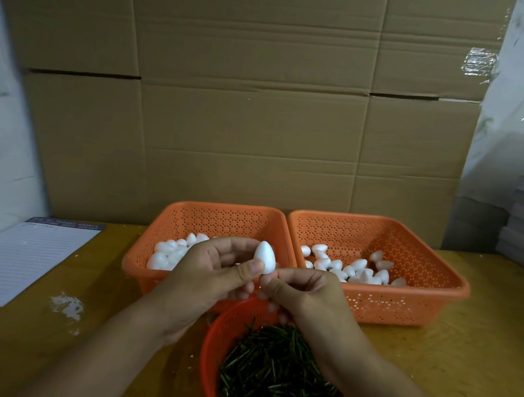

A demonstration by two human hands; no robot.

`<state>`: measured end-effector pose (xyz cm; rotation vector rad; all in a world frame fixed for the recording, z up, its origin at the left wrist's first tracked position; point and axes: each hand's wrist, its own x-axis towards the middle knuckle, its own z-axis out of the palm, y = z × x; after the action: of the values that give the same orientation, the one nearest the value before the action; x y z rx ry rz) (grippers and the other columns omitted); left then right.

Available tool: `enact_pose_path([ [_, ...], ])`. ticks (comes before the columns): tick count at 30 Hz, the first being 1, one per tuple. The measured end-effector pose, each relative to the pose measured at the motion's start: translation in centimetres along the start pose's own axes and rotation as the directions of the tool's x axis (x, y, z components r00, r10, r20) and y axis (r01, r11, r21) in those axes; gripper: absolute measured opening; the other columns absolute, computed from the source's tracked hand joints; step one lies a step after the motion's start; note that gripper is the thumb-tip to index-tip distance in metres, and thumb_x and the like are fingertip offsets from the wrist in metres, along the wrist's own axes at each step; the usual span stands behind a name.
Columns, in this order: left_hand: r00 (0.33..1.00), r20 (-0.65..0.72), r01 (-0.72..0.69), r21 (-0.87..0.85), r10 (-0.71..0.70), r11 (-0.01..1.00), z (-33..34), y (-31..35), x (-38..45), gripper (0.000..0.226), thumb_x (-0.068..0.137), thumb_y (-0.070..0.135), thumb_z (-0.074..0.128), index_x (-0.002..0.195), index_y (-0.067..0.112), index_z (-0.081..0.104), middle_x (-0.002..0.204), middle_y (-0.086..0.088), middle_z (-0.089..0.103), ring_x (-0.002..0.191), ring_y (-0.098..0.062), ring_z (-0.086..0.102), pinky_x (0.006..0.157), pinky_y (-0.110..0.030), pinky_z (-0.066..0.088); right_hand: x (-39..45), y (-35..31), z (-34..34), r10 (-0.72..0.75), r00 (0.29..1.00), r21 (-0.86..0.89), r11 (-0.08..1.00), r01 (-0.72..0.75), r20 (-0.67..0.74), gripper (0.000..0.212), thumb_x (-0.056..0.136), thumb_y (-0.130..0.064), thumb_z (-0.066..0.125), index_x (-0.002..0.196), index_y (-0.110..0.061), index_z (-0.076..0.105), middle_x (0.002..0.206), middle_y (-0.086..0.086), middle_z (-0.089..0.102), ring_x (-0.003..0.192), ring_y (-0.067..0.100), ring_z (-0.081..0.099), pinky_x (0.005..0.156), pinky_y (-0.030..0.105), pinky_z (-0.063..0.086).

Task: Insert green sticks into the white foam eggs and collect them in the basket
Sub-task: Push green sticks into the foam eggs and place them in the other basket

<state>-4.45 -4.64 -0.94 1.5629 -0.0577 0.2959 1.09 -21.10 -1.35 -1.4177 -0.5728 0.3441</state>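
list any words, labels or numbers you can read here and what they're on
None can be read.
Lined paper pad: its dark header strip carries a line of print, too blurred to read; two small marks near its bottom edge, also unreadable.
Cardboard boxes and orange baskets: no print visible.

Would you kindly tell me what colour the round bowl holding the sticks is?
The round bowl is red-orange, clearest in the head view.

The yellow worktop (451, 363) carries two orange baskets (406, 302) beyond the hands (211, 278), a red bowl (212, 350) beneath them, and a lined pad (15, 260) left of them.
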Motion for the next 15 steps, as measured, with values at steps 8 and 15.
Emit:
enact_pose_path([
  [8, 0.997, -0.067, -0.047, 0.024, 0.048, 0.999, 0.6, -0.4, 0.1, 0.045, 0.072, 0.035, 0.079, 0.113, 0.017, 0.071, 0.097, -0.004, 0.076, 0.069, -0.01, 0.063, 0.068, -0.023, 0.055, 0.0, 0.1, 0.2, -0.044, 0.996, 0.009, 0.999, 0.045, -0.074, 0.013, 0.086, -0.006, 0.071, 0.076, -0.003, 0.078, 0.064, 0.006, 0.071, 0.055, 0.006, 0.058, 0.053, 0.016, 0.046],
  [15, 0.976, -0.203, -0.072, 0.011, 0.073, 0.997, 2.2, -0.8, 0.0, 0.037, 0.076, 0.031, 0.078, 0.11, 0.02, 0.071, 0.101, 0.0, 0.075, 0.063, -0.007, 0.06, 0.064, -0.021, 0.053, 0.2, 0.3, 0.0, -0.082, 0.99, -0.078, 0.994, 0.073, -0.116, 0.014, 0.086, -0.011, 0.072, 0.075, -0.009, 0.08, 0.07, 0.02, 0.071, 0.06, 0.014, 0.057, 0.057, 0.021, 0.045],
])
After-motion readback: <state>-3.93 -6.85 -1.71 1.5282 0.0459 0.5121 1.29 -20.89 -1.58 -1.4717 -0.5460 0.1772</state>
